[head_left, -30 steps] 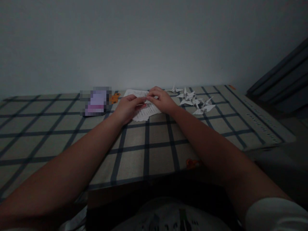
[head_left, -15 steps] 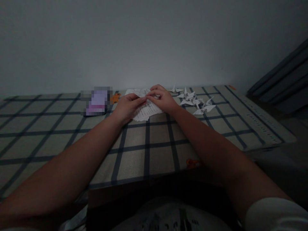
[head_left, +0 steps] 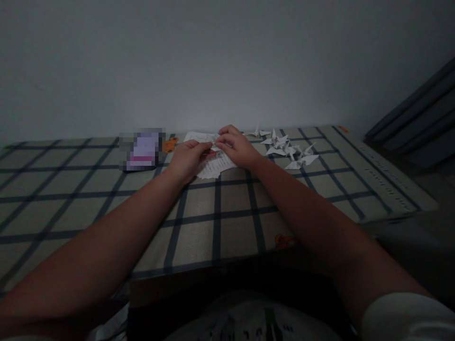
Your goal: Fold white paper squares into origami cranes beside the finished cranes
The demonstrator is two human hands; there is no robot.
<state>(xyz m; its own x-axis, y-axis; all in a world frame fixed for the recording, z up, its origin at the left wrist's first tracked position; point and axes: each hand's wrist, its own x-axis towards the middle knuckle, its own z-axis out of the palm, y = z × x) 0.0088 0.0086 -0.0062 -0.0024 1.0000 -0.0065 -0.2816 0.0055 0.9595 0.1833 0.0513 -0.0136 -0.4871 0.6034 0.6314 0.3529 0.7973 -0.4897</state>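
Note:
Both hands meet over a printed sheet of paper (head_left: pixel 213 166) with a torn lower edge, which lies on the checked cloth. My left hand (head_left: pixel 187 160) is closed, thumb and fingers pinching a small piece of white paper (head_left: pixel 214 143). From the other side my right hand (head_left: pixel 239 149) pinches the same piece, its fingers bent. Most of that piece is hidden by the fingers, so its folds cannot be made out. Just right of my right hand lie several white folded paper cranes (head_left: pixel 303 158).
A phone (head_left: pixel 144 151) with a lit, blurred-out screen stands left of my hands. The checked tablecloth (head_left: pixel 197 201) covers the table, which meets a plain wall (head_left: pixel 213 61) at the back. Dark folded fabric (head_left: pixel 419 104) hangs at the right.
My fingers have shifted slightly around the small paper, and my right hand has moved a little to the left. The phone, the cranes and the printed sheet stay in place.

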